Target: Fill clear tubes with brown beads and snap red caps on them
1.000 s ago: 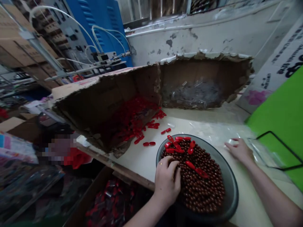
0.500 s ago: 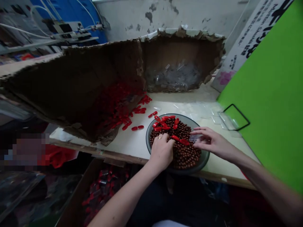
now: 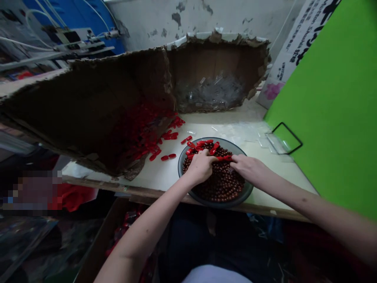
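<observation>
Reading the head view, I find my left hand [image 3: 201,167] and right hand [image 3: 249,167] meeting over a dark bowl [image 3: 221,204] heaped with round brown beads [image 3: 220,184]. Both sets of fingers are curled downward and close together, not spread flat. The left fingertips [image 3: 213,158] sit at the top of the heap, and the right fingertips [image 3: 234,158] come in from the opposite side. A red piece [image 3: 224,158] lies between the two sets of fingers, touching or almost touching the right fingertips. I cannot tell whether either hand is gripping it.

Further red pieces lie on the beads beyond the left fingers. Handling assessment: the red pieces appear light, stiff and plastic, so take each by its long edges between thumb and forefinger. The beads appear hard and smooth; expect them to roll and slip under the fingers, so apply no downward pressure on the heap.

Loose red pieces [image 3: 167,157] rest on the table [image 3: 273,179], left of the left fingers, beside a torn cardboard box [image 3: 88,94].
</observation>
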### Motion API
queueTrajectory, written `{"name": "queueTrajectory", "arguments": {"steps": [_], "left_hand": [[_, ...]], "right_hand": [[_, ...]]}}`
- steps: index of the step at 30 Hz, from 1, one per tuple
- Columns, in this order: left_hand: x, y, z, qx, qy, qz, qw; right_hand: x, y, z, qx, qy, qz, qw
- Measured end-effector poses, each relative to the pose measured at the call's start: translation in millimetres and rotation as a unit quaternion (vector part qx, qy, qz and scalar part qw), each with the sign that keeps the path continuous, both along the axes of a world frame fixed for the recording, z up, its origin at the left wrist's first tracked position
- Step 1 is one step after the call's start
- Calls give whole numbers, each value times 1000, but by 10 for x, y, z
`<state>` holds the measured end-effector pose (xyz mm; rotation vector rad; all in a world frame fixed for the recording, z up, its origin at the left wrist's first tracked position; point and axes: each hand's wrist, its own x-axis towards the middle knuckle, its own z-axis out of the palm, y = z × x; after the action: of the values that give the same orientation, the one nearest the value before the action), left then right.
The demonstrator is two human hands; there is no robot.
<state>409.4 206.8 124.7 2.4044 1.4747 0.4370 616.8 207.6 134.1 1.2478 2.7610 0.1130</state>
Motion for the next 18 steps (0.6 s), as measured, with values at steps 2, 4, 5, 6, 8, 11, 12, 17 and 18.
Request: {"name": "queueTrajectory", "arguments": {"steps": [2,4,5,6,8,11,12,17,18], "left_hand": [[-87,-176,-33,-4,-43,31,999],[-120,-328,-90,-19,-66,46,997],[-120,-380,-120,-26,-70,47,996],[-115,-415,-146,-32,-74,47,996],[-108,-435,-179,-40,-94,48,994],[-139,-407,-180,-38,-170,55,983],[-157,-399,-170,-31,-203,58,977],[-187,-420,-81,-1,-331,72,941],[-172,-432,-62,-7,-346,71,935]], "right_hand": [[-89,65,-99,-20,1,35,999],[-176,112,-217,-65,32,58,996],[-213,129,-271,-92,54,63,992],[-243,142,-316,-120,78,64,988],[-271,158,-368,-172,141,57,973],[-237,157,-362,-244,262,16,934],[-214,148,-346,-273,305,-7,913],[-148,55,-238,-395,470,-69,786],[-155,30,-209,-400,494,-74,768]]}}
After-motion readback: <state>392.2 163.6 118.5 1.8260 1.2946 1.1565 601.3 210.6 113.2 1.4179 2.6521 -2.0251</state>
